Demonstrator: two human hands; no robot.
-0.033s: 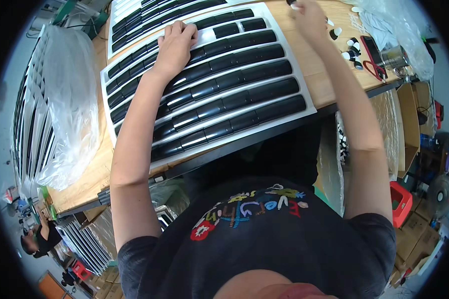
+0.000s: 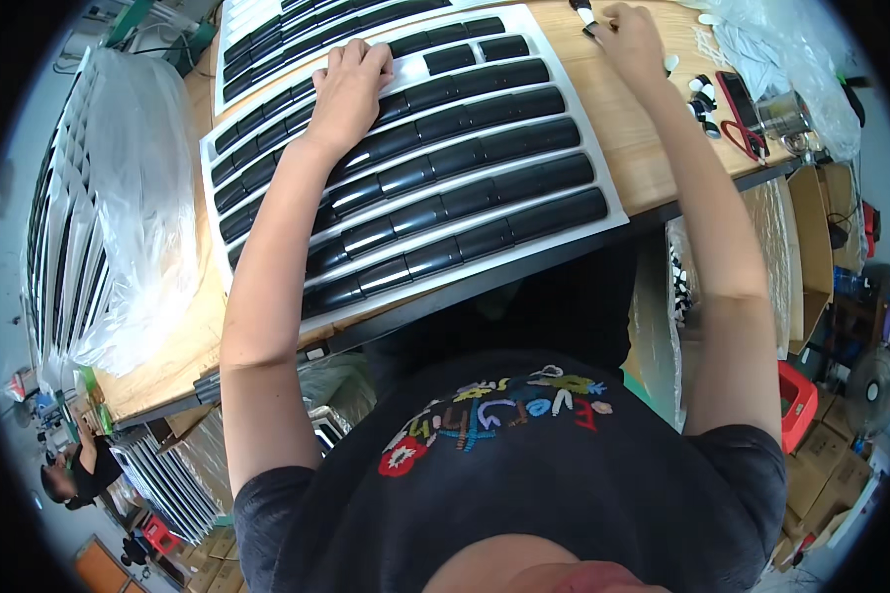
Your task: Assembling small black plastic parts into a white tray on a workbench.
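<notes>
A white tray (image 2: pixel 611 203) holds curved rows of glossy black strip pieces (image 2: pixel 485 153) on the table before me. My left hand (image 2: pixel 348 89) lies on its upper rows, palm down with fingers bent and a little apart; its fingertips touch the tray beside a bare silvery gap in one row. Past the tray's upper right corner, my right hand (image 2: pixel 631 44) is over the wooden table, thumb and fingers curled together. A small black-and-white piece (image 2: pixel 584 14) shows at its fingertips, partly covered by them. More such pieces (image 2: pixel 702 99) lie to the right of that hand.
Another tray (image 2: pixel 257 20) of black strips sits behind. Clear plastic wrap (image 2: pixel 143 198) covers stacked trays at left. At right are a phone (image 2: pixel 737 99), a metal can (image 2: pixel 783 114) and crumpled plastic (image 2: pixel 811 59). Cartons (image 2: pixel 811 247) stand below the table. Another person (image 2: pixel 79 469) is at far lower left.
My right hand has shifted slightly right and toward me, showing more of the black-and-white piece and covering loose pieces beside it. My left hand has stayed put on the tray.
</notes>
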